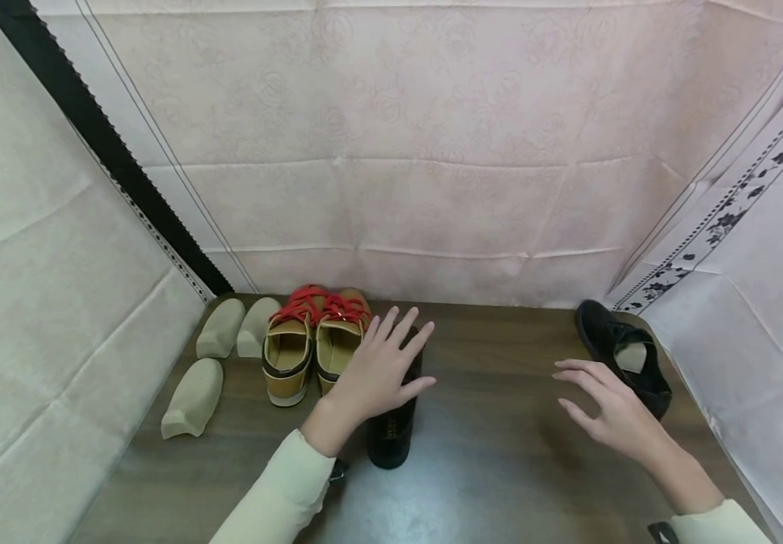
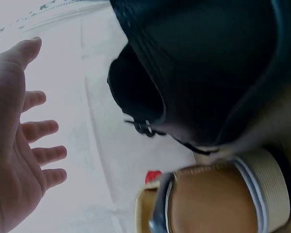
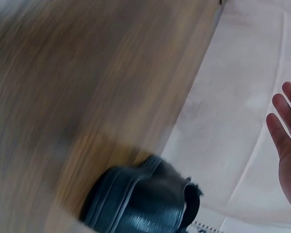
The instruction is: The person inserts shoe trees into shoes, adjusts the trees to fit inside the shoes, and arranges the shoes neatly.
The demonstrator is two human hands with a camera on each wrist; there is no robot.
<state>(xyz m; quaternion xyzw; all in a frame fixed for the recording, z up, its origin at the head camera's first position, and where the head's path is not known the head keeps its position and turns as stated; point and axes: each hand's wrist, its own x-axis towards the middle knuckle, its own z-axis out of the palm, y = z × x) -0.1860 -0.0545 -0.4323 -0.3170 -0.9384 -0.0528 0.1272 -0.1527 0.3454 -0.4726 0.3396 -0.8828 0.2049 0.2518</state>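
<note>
In the head view my left hand [image 1: 378,370], fingers spread, is over a black shoe [image 1: 391,434] that it partly hides; in the left wrist view the hand [image 2: 19,141] appears apart from the black shoe [image 2: 208,63]. My right hand [image 1: 609,412] is near another black shoe [image 1: 650,378] at the right wall, fingers extended and holding nothing. That shoe has something pale inside. The right wrist view shows the fingers apart from the shoe [image 3: 145,199]. Tan shoes [image 1: 288,381] with red laces [image 1: 347,308] stand just left of my left hand.
Several pale shoe inserts [image 1: 190,397] lie at the left side of the wooden surface [image 1: 487,468]. White patterned cloth [image 1: 432,204] rises behind, with more cloth along the left [image 1: 44,325] and right [image 1: 759,302] sides.
</note>
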